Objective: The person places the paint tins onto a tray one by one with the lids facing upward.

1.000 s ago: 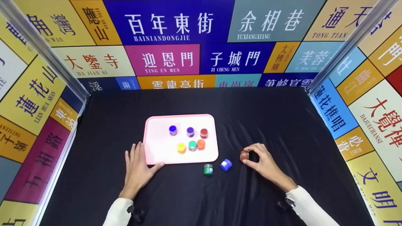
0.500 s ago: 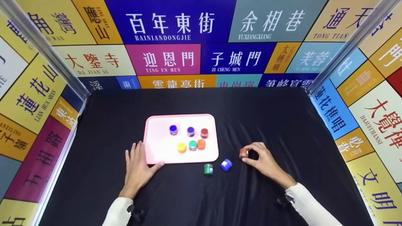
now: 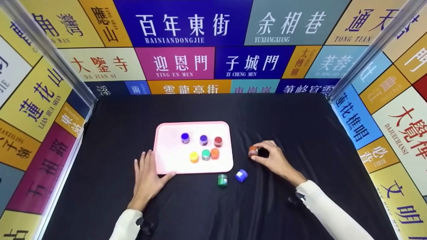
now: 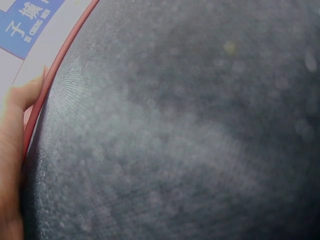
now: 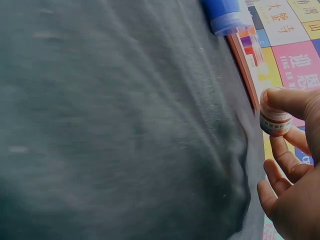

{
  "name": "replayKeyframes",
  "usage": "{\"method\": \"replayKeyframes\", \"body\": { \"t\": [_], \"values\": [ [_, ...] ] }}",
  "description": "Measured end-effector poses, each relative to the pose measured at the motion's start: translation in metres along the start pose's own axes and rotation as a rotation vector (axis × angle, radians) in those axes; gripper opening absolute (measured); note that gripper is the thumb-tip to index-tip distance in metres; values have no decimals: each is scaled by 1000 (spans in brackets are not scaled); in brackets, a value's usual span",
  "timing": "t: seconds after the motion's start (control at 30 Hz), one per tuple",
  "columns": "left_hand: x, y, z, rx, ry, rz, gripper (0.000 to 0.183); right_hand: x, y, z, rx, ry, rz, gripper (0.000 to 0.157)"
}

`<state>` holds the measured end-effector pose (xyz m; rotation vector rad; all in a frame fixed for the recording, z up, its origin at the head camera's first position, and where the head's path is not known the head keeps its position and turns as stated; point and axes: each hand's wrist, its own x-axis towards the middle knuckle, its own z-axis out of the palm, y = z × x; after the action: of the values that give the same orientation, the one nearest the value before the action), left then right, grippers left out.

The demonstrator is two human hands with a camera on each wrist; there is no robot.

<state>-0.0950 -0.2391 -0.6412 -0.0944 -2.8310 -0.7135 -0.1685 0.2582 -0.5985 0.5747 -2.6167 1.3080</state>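
Observation:
My right hand (image 3: 272,158) pinches a small brown paint jar (image 3: 253,151) between thumb and fingers, to the right of the pink tray (image 3: 163,163). In the right wrist view the jar (image 5: 275,120) shows a clear lid and a printed label. My left hand (image 3: 146,178) lies with straight fingers along the tray's left edge, its thumb at the near left corner. The left wrist view shows the thumb (image 4: 30,92) against the tray's rim (image 4: 55,70). Just off the tray's near right corner are a green paint jar (image 3: 222,180) and a tipped blue paint jar (image 3: 241,175).
On the tray stand several paint jars, among them a yellow one (image 3: 193,157), a light green one (image 3: 205,154), an orange one (image 3: 215,153) and a red one (image 3: 218,141). A black cloth (image 3: 287,123) covers the table. Printed wall panels (image 3: 180,63) enclose the back and sides.
My right hand has moved left and away from me with the brown paint jar, closer to the tray. The left hand has stayed at the tray's edge.

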Motion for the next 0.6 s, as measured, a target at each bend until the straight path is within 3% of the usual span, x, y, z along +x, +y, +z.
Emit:
{"method": "replayKeyframes", "body": {
  "t": [0.13, 0.4, 0.6],
  "values": [
    [1, 0, -1, 2, 8, 2, 125, 14, -4, 4, 28, -15, 16, 41],
    [1, -2, -1, -6, -49, -28, 128, 36, -9, 14, 57, -59, 54, 42],
    [0, -1, 0, 5, -13, -12, 127, 52, -14, 22, 86, -77, 84, 40]
  ]
}}
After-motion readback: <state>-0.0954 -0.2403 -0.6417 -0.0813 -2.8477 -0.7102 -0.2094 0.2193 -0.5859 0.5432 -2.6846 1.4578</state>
